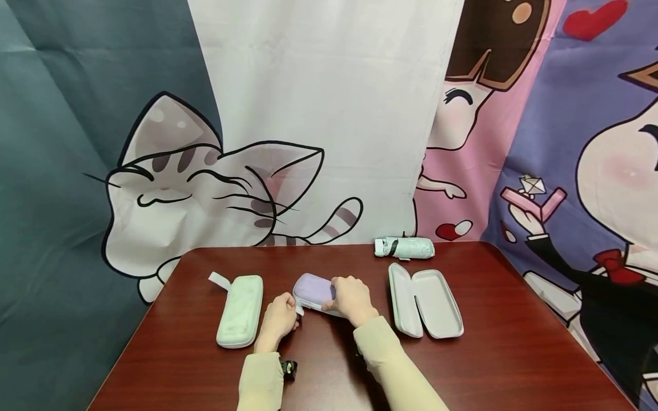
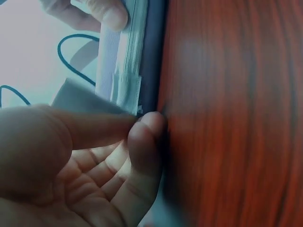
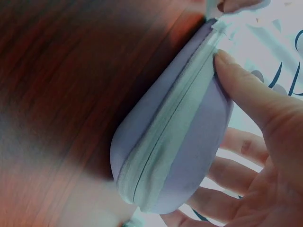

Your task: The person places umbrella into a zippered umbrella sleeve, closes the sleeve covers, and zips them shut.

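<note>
A lavender zippered case (image 1: 311, 289) lies on the table between both hands. My right hand (image 1: 352, 299) grips its right part. In the right wrist view the thumb presses beside the pale zipper (image 3: 163, 137), and the fingers (image 3: 222, 175) reach round the far side; the teeth look closed along this stretch. At the case's left end my left hand (image 1: 279, 317) pinches the zipper pull between thumb and forefinger, and the fingertips mostly hide it. A pale strap (image 1: 299, 309) hangs at that same corner.
A mint-green case (image 1: 240, 311) with a white strap (image 1: 220, 280) lies to the left. At right, a pale case (image 1: 437, 302) lies unfolded. Behind it, a mint rolled bundle like a folded umbrella (image 1: 411, 248) rests near the table's (image 1: 319, 377) back edge. A printed cloth (image 1: 329, 103) hangs behind.
</note>
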Demonstrator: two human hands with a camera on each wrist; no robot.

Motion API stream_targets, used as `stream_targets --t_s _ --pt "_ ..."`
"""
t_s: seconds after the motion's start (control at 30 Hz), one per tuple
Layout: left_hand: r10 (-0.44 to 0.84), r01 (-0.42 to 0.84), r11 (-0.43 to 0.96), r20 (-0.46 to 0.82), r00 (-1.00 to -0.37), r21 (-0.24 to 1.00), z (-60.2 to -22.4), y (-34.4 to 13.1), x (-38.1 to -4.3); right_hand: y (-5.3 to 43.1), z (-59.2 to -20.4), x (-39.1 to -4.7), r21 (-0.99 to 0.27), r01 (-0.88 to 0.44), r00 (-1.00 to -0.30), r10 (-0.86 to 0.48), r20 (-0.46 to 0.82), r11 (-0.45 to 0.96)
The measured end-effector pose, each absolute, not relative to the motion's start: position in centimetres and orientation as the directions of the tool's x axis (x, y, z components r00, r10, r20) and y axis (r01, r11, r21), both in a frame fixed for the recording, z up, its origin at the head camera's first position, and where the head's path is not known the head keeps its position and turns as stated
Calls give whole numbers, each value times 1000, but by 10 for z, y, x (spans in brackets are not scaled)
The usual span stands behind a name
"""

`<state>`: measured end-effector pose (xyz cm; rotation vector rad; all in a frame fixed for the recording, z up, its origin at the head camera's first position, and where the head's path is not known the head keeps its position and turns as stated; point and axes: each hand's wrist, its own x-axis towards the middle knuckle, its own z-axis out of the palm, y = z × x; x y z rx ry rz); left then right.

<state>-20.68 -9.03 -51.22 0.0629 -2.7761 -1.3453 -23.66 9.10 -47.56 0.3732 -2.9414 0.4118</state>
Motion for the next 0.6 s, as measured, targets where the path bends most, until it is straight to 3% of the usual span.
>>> stream_targets --t_s 0.4,0.6 --pt "-70 -17 603 32 -997 798 -515 -87 -219 91 -477 -232 -235 -236 -965 -200 169 943" --pt "-75 -24 594 26 -997 804 -516 -92 -229 96 -476 -228 -341 -240 -968 -197 155 909"
